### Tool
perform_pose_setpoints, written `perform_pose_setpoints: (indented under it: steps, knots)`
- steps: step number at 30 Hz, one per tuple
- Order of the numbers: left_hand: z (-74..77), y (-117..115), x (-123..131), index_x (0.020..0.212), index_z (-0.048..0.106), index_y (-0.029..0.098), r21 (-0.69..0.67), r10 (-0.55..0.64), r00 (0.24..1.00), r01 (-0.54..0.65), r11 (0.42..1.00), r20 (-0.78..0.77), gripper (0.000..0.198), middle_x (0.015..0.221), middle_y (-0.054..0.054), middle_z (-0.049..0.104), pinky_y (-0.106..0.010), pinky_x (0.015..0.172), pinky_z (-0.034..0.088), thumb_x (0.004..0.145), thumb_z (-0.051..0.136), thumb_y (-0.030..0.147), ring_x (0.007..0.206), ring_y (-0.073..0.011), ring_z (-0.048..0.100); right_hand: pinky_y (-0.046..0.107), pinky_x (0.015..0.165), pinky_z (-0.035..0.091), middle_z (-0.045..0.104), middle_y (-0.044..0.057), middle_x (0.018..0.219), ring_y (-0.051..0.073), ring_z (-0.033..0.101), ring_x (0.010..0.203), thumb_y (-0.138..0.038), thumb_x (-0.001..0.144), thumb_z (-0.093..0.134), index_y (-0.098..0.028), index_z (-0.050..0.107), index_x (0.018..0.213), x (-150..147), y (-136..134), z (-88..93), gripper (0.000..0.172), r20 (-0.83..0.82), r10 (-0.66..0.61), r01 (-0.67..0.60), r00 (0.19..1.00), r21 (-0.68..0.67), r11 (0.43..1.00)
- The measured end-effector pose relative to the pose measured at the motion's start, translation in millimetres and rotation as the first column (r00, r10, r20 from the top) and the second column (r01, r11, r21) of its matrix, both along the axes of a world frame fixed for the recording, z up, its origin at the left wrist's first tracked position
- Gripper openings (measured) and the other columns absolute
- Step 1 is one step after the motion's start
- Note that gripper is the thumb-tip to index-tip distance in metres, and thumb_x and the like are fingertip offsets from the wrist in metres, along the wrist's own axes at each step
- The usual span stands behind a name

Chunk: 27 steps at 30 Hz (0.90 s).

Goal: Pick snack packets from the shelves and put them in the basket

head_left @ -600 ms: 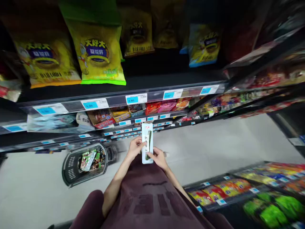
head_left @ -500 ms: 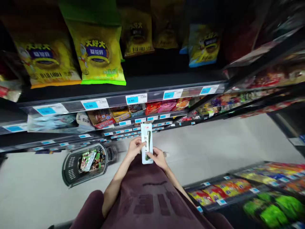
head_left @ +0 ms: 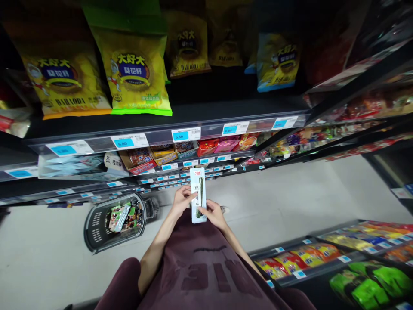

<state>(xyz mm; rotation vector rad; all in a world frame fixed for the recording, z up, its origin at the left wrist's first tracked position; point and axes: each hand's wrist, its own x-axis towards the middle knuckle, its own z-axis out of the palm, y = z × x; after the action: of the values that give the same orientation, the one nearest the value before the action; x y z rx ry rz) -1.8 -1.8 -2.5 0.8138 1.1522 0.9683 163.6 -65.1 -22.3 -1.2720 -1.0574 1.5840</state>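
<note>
Both my hands hold a slim, pale blue snack packet (head_left: pixel 198 196) upright in front of my chest. Dark green strips, which look like seaweed, are pictured or showing along its front. My left hand (head_left: pixel 182 201) grips its left edge, thumb on the front face. On the lower right side, my right hand (head_left: pixel 214 212) pinches it with the thumb over the front. The fingers behind the packet are hidden. Down to the left, a dark shopping basket (head_left: pixel 93 234) stands on the floor with several packaged snacks (head_left: pixel 122 217) in it.
A dark shelf (head_left: pixel 206 116) with price tags spans the view ahead, bearing yellow snack bags (head_left: pixel 137 71). Boxed snacks (head_left: pixel 140 159) sit on the shelf below. Behind me at lower right is another shelf with green bags (head_left: pixel 371 280). Pale floor (head_left: pixel 274 198) lies between.
The view has shifted very slightly and become sharper. Both hands keep the same hold on the packet, and the basket stays where it was.
</note>
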Motion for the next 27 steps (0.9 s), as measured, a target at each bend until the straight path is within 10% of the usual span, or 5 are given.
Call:
perform_pose_setpoints:
  steps: [27]
  knots:
    - [-6.2, -7, -4, 0.094, 0.062, 0.015, -0.011, -0.214, 0.977, 0.214, 0.977, 0.003, 0.039, 0.093, -0.007, 0.07, -0.029, 0.077, 0.051, 0.066, 0.082, 0.032, 0.085, -0.019, 0.064, 0.034, 0.076, 0.055, 0.073, 0.006, 0.095, 0.022, 0.067, 0.085, -0.039, 0.075, 0.074, -0.018, 0.069, 0.099, 0, -1, -1.7, 0.032, 0.015, -0.033, 0.033, 0.999, 0.005, 0.999]
